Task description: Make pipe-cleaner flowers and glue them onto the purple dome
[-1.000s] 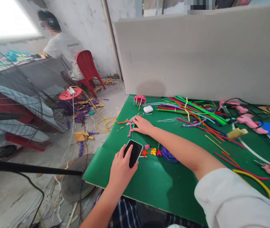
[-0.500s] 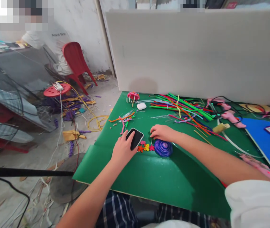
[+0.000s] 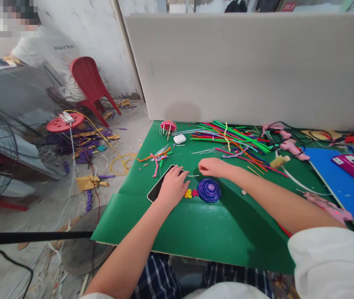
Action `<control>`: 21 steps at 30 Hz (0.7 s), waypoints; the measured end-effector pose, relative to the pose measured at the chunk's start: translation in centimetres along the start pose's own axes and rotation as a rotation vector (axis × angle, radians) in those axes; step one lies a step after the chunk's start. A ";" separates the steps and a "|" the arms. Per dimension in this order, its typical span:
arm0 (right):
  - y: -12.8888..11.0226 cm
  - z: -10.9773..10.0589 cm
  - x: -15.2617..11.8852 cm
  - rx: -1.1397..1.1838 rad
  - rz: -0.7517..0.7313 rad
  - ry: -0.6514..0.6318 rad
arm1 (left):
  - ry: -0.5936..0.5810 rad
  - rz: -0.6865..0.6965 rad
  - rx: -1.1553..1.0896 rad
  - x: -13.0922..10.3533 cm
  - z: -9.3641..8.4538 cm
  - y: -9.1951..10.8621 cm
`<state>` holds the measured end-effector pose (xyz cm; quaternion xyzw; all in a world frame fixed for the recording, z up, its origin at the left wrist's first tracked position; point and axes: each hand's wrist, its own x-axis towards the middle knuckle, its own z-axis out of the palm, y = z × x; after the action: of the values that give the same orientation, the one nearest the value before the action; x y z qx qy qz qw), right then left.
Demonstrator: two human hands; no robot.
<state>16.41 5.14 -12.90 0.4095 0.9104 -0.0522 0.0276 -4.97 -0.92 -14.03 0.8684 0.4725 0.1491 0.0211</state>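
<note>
My left hand [image 3: 173, 185] is open, palm down, its fingers spread over the right edge of a dark-screened phone [image 3: 157, 192] lying on the green table. Its fingertips reach beside small felt-like flowers, a yellow flower [image 3: 188, 193] and a pink flower [image 3: 195, 192]. Just right of these lies a purple-blue coiled disc [image 3: 208, 190]. My right hand [image 3: 213, 167] hovers behind the disc with fingers curled together; what they hold, if anything, is hidden. Near its fingertips lies a thin white strip [image 3: 193, 175].
Colourful pipe cleaners [image 3: 233, 137] lie along the back, beside a white case [image 3: 179, 139] and a pink pom-like piece [image 3: 168, 126]. Pink glue guns [image 3: 295, 148] and a blue board [image 3: 345, 182] are at right. A person sits on a red chair [image 3: 88, 79] at left.
The phone now lies further left on the table, and my left hand has shifted off it towards the flowers. The thin white strip below my right fingers now lies left of them.
</note>
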 end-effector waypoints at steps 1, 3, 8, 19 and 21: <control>0.7 -0.6 -0.9 0.021 0.048 0.021 | -0.041 0.028 0.026 0.7 -0.1 0.1; 1.4 -1.4 -3.0 0.074 0.190 0.088 | -0.126 0.081 0.086 2.3 -0.1 0.3; -0.3 0.4 -7.4 0.096 0.461 0.058 | -0.236 0.207 0.145 5.4 0.6 1.0; -1.2 2.7 -7.6 -0.002 0.413 0.066 | -0.271 0.108 0.236 8.3 1.0 -0.9; -0.3 2.7 -7.2 -0.008 0.390 0.110 | -0.252 0.049 0.256 8.5 0.9 -2.4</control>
<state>20.98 -0.69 -14.88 0.5801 0.8142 -0.0197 -0.0111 -2.32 7.52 -13.31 0.8870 0.4601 -0.0216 -0.0341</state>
